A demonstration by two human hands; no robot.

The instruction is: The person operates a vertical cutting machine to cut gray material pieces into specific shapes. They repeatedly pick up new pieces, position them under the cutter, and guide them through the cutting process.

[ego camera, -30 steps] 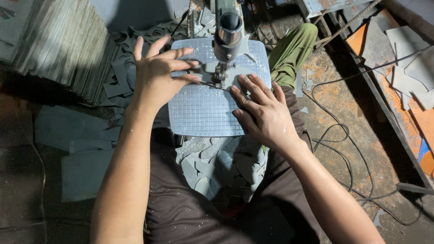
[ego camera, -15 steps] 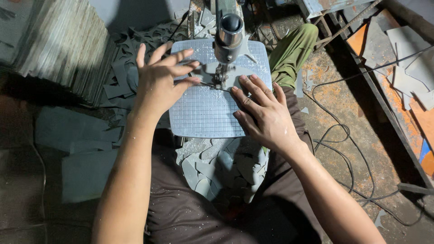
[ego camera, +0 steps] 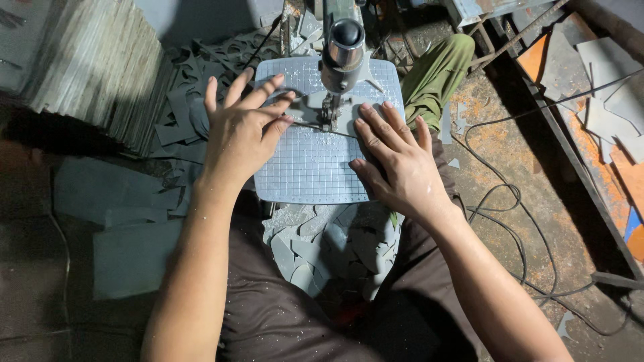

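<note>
matt gridded table [ego camera: 315, 167], glossy metal saw head [ego camera: 344, 45].

A single head-worn camera looks steeply down and slightly forward from above the seated person's lap. It frames both forearms at close range, with the gridded saw table [ego camera: 308, 171] at centre and the floor around it to all edges. No second view overlaps it.

Dim workshop, light from upper left. Dirty concrete floor [ego camera: 516, 167], black cables [ego camera: 500, 208] across it. Stacked grey sheets [ego camera: 94, 67] left, orange offcuts [ego camera: 627, 177] right.
</note>
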